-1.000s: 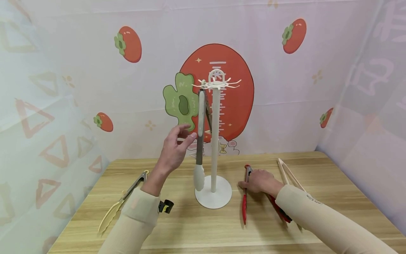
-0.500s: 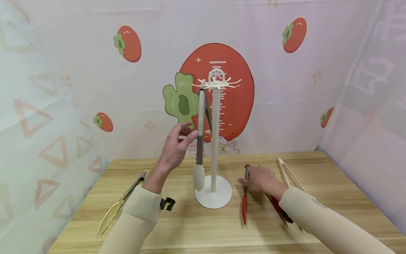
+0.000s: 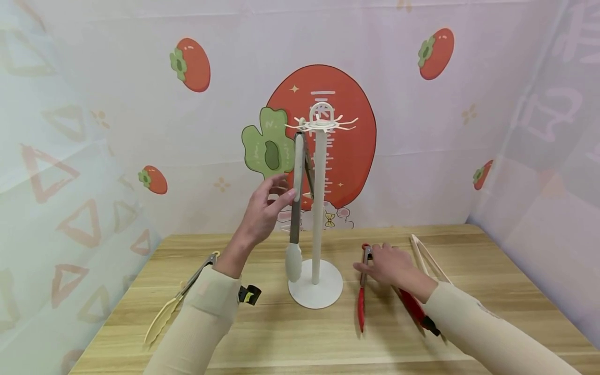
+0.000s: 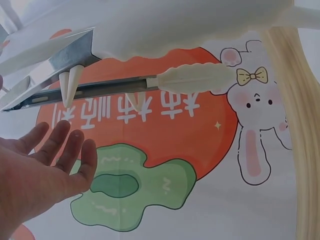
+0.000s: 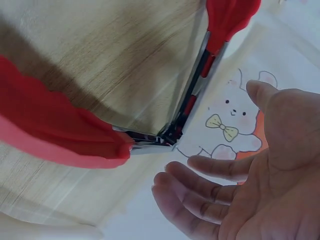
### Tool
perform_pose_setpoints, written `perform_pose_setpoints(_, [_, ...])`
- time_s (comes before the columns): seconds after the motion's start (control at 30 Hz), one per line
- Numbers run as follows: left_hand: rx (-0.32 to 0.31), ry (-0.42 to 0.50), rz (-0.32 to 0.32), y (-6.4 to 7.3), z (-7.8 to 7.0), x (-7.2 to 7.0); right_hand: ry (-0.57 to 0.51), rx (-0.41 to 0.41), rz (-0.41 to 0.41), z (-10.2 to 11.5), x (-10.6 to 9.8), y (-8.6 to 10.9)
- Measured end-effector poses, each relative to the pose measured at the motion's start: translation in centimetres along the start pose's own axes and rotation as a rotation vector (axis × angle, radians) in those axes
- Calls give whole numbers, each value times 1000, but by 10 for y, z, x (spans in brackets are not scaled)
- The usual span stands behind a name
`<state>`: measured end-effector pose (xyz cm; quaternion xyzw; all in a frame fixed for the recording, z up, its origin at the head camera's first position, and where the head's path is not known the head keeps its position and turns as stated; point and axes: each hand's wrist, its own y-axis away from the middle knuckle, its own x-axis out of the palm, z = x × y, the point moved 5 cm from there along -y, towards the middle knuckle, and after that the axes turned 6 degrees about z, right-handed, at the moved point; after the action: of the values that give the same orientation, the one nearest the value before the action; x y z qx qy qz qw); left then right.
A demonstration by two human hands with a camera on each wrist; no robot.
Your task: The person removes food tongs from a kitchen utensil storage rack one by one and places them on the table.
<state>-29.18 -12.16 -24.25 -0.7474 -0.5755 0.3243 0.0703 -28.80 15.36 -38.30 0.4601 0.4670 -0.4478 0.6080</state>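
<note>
White-and-grey tongs (image 3: 295, 224) hang, tips down, from a hook at the left of a white rack (image 3: 318, 208). My left hand (image 3: 262, 213) is raised beside them, its thumb overlapping their arm in the head view. In the left wrist view my left hand (image 4: 40, 175) has loose fingers, with a gap between them and the tongs (image 4: 120, 87). My right hand (image 3: 391, 265) hovers over red tongs (image 3: 361, 307), whose arms are spread on the table. The right wrist view shows the right hand's (image 5: 260, 180) fingers relaxed near the hinge of these red tongs (image 5: 55, 130), holding nothing.
Cream-tipped tongs (image 3: 161, 323) lie on the wooden table (image 3: 290, 344) at the left. Pale slim tongs (image 3: 419, 255) lie at the right, partly under my right sleeve (image 3: 487, 323). The rack's round base (image 3: 330, 297) stands mid-table; a patterned backdrop (image 3: 398, 182) rises behind.
My left hand has moved slightly up and right, closer to the hanging tongs. The right hand has shifted a little to the right over the red tongs.
</note>
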Motion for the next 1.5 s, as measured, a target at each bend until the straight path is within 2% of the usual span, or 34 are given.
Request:
perform_pose_setpoints(0.23, [36,44,23,-10,-3,1,-36,-46,-50,0,-6,7])
perform_pose_setpoints(0.47, [37,45,59,-17,-3,3,-96,-74,-73,1,-13,15])
perform_pose_setpoints(0.8, [67,70,116,-25,-4,5,-126,-126,-136,2,-16,28])
perform_pose_setpoints(1.03, [77,87,139,-31,-4,7,-143,-138,-131,3,-16,34])
perform_pose_setpoints(1.27, [44,85,148,-35,-6,8,-137,-140,-114,4,-15,37])
perform_pose_setpoints(1.5, [48,95,170,-38,-6,10,-153,-144,-84,6,-15,42])
